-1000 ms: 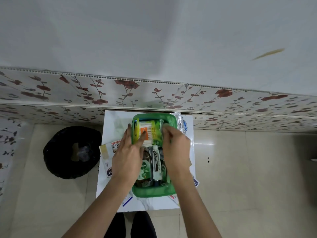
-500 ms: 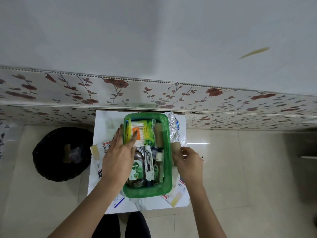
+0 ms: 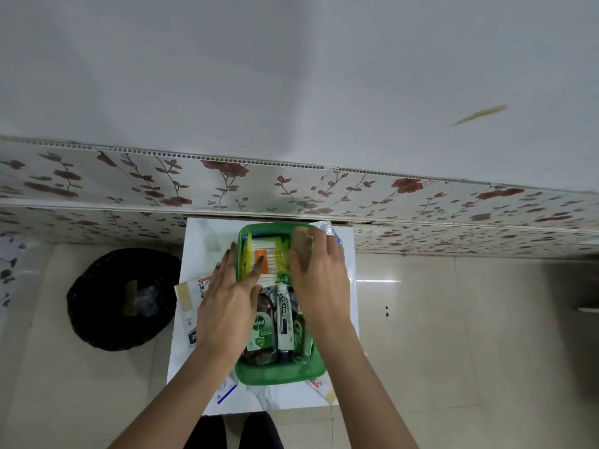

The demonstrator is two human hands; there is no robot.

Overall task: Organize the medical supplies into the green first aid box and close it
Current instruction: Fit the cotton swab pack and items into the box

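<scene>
The green first aid box (image 3: pixel 278 374) stands open on a small white table (image 3: pixel 207 241). Inside lie a pack of cotton swabs (image 3: pixel 269 251), a brown antiseptic bottle (image 3: pixel 259 332) and a white ointment tube (image 3: pixel 285 319). My left hand (image 3: pixel 227 303) rests flat with fingers spread, one fingertip on the swab pack and the others outside the box's left wall. My right hand (image 3: pixel 321 273) is over the box's far right side, blurred, with a tan bandage strip (image 3: pixel 300 241) pinched at its fingers.
Loose bandage strips and packets lie on the table left of the box (image 3: pixel 184 296) and at its near right corner (image 3: pixel 324 388). A foil pack (image 3: pixel 328 228) sits behind the box. A black bin (image 3: pixel 120 299) stands on the floor to the left. A floral wall panel is right behind the table.
My right hand left the box, picked a tan strip from the table on the right, and has come back over the box's far right. My left hand stayed on the swab pack.
</scene>
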